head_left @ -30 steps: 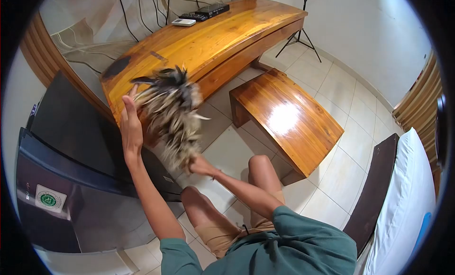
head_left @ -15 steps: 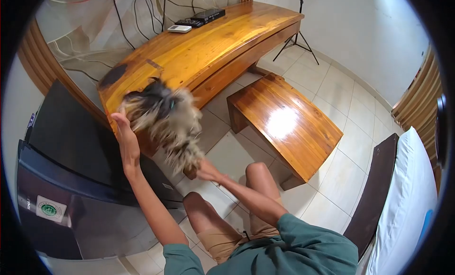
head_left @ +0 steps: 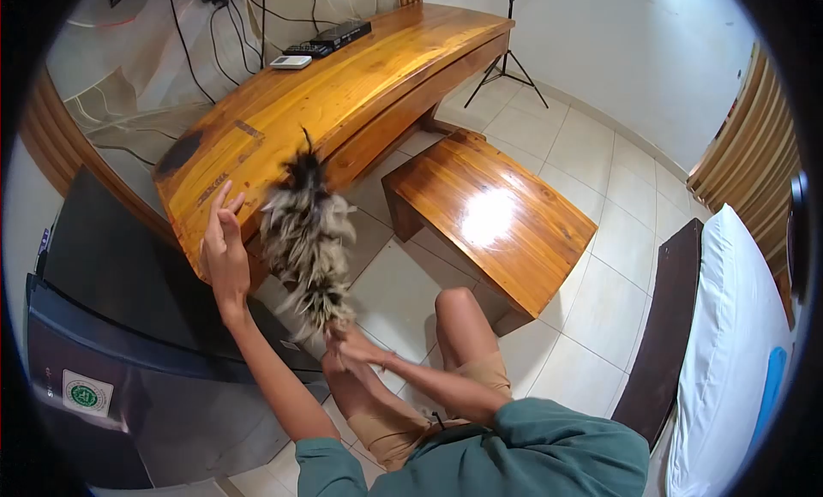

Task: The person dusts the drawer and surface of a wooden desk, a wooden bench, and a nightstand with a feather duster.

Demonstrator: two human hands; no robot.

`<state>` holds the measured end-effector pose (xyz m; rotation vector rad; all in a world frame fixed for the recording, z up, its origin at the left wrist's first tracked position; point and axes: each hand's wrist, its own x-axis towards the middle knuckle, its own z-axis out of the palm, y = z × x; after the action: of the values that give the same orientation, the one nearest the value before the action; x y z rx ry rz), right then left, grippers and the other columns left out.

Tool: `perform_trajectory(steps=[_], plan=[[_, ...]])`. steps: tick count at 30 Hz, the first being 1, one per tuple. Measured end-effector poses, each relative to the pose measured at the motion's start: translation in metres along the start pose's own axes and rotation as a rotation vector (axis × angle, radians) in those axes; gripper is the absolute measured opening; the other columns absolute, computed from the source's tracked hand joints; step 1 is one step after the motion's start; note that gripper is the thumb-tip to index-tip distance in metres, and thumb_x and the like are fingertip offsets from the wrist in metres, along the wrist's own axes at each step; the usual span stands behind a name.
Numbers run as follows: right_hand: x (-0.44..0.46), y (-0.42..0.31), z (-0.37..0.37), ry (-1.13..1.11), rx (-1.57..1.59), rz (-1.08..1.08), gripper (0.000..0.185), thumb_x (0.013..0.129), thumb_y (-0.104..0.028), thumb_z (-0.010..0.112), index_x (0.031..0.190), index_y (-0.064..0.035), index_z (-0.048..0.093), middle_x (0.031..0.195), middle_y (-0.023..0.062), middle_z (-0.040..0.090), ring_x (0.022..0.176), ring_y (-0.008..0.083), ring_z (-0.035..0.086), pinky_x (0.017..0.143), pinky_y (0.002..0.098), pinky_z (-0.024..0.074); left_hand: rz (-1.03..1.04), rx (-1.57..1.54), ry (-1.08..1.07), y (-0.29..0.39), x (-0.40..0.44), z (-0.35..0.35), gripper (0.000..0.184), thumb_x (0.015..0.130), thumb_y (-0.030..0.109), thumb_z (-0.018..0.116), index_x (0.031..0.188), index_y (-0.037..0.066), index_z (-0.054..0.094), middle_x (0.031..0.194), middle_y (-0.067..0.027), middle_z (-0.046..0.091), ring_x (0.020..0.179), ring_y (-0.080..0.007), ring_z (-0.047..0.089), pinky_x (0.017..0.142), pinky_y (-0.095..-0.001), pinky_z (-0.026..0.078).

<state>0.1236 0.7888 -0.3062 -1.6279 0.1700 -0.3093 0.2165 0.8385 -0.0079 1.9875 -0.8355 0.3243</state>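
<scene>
A feather duster [head_left: 309,240], with black feathers at its tip and grey and cream ones below, points up and away from me in front of the long wooden desk [head_left: 343,94]. My right hand [head_left: 356,347] is closed round its lower end, above my knee. To the left of the feathers my left hand [head_left: 225,257] is raised at the desk's near left end, fingers apart and holding nothing. Whether the left hand touches the desk edge cannot be made out.
A low wooden table [head_left: 497,223] stands right of the desk. A dark fridge [head_left: 171,411] is close on my left. On the desk are a white device [head_left: 291,62] and black boxes [head_left: 343,34]. A tripod [head_left: 507,73] and a white pillow [head_left: 729,326] are farther right.
The duster has come away from my left hand and the desk top, its tip swinging right and turning more upright. My right hand has lowered slightly toward my knee. The view has shifted.
</scene>
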Motion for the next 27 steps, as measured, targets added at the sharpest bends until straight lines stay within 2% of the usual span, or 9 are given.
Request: perform_trajectory(steps=[2, 3, 11, 14, 17, 21, 24, 26, 27], plan=[[-0.004, 0.017, 0.016, 0.088, -0.044, -0.11, 0.024, 0.083, -0.019, 0.048, 0.091, 0.0033, 0.055, 0.08, 0.0149, 0.06, 0.074, 0.0212, 0.059, 0.065, 0.0346, 0.047, 0.014, -0.033, 0.037, 0.0, 0.002, 0.001, 0.078, 0.084, 0.07, 0.024, 0.13, 0.011, 0.046, 0.115, -0.0151, 0.06, 0.114, -0.0273, 0.052, 0.097, -0.0352, 0.035], [0.01, 0.002, 0.0, 0.04, 0.16, 0.074, 0.026, 0.085, -0.021, 0.046, 0.09, 0.0031, 0.054, 0.076, 0.0145, 0.06, 0.068, 0.0207, 0.06, 0.061, 0.034, 0.0475, 0.017, -0.042, 0.044, -0.002, 0.0, 0.001, 0.075, 0.085, 0.069, 0.027, 0.129, 0.011, 0.047, 0.114, -0.015, 0.06, 0.113, -0.027, 0.053, 0.095, -0.0347, 0.036], [0.132, -0.109, -0.271, 0.467, 0.641, 0.117, 0.032, 0.094, -0.036, 0.039, 0.077, -0.0091, 0.04, 0.058, 0.0047, 0.048, 0.044, 0.0184, 0.052, 0.042, 0.0315, 0.046, -0.093, 0.088, 0.107, 0.015, -0.004, 0.015, 0.044, 0.091, 0.035, 0.051, 0.117, 0.0, 0.056, 0.111, -0.0158, 0.061, 0.106, -0.0212, 0.058, 0.09, -0.0294, 0.042], [0.138, -0.115, -0.304, 0.493, 0.491, -0.012, 0.031, 0.095, -0.037, 0.039, 0.077, -0.0116, 0.039, 0.056, 0.0015, 0.046, 0.042, 0.015, 0.048, 0.041, 0.0286, 0.0445, -0.022, 0.049, 0.175, 0.005, -0.004, 0.026, 0.037, 0.089, 0.029, 0.056, 0.11, -0.002, 0.06, 0.106, -0.015, 0.064, 0.101, -0.0236, 0.06, 0.089, -0.0316, 0.043], [0.121, -0.1, -0.25, 0.493, 0.382, 0.004, 0.03, 0.094, -0.033, 0.04, 0.084, -0.0054, 0.044, 0.055, 0.0045, 0.047, 0.04, 0.018, 0.049, 0.036, 0.0291, 0.0424, -0.011, 0.024, 0.186, 0.008, 0.001, 0.031, 0.03, 0.087, 0.019, 0.059, 0.106, -0.004, 0.062, 0.106, -0.0165, 0.064, 0.104, -0.0259, 0.058, 0.091, -0.0341, 0.041], [0.031, -0.074, -0.096, 0.419, -0.104, 0.027, 0.03, 0.093, -0.028, 0.038, 0.09, 0.0, 0.048, 0.06, 0.0127, 0.052, 0.058, 0.0251, 0.058, 0.054, 0.0382, 0.0461, 0.058, 0.151, 0.138, 0.014, 0.004, 0.028, 0.024, 0.087, 0.015, 0.057, 0.101, -0.004, 0.063, 0.112, -0.0183, 0.06, 0.113, -0.0279, 0.052, 0.095, -0.0357, 0.038], [-0.06, -0.11, 0.001, 0.195, -0.115, 0.175, 0.032, 0.093, -0.026, 0.037, 0.098, 0.0028, 0.049, 0.07, 0.0215, 0.054, 0.072, 0.0332, 0.058, 0.065, 0.0439, 0.044, -0.006, 0.357, -0.027, 0.028, 0.001, 0.022, 0.031, 0.087, 0.022, 0.055, 0.112, 0.004, 0.059, 0.129, -0.012, 0.05, 0.128, -0.0267, 0.037, 0.107, -0.045, 0.017], [-0.115, -0.175, 0.018, -0.125, -0.188, 0.337, 0.032, 0.094, -0.027, 0.04, 0.101, 0.0029, 0.047, 0.082, 0.0235, 0.057, 0.085, 0.0377, 0.058, 0.073, 0.0443, 0.043, -0.025, 0.453, -0.123, 0.046, -0.001, 0.02, 0.044, 0.086, 0.026, 0.056, 0.125, 0.005, 0.049, 0.139, -0.0139, 0.038, 0.133, -0.0289, 0.026, 0.108, -0.047, 0.014], [-0.145, -0.171, 0.046, -0.03, -0.122, 0.324, 0.03, 0.094, -0.026, 0.041, 0.098, 0.0027, 0.048, 0.085, 0.0235, 0.058, 0.085, 0.0388, 0.057, 0.074, 0.0433, 0.0431, -0.053, 0.462, -0.18, 0.059, -0.002, 0.017, 0.055, 0.086, 0.028, 0.057, 0.132, 0.004, 0.039, 0.143, -0.0172, 0.029, 0.135, -0.0328, 0.019, 0.108, -0.0484, 0.013]])
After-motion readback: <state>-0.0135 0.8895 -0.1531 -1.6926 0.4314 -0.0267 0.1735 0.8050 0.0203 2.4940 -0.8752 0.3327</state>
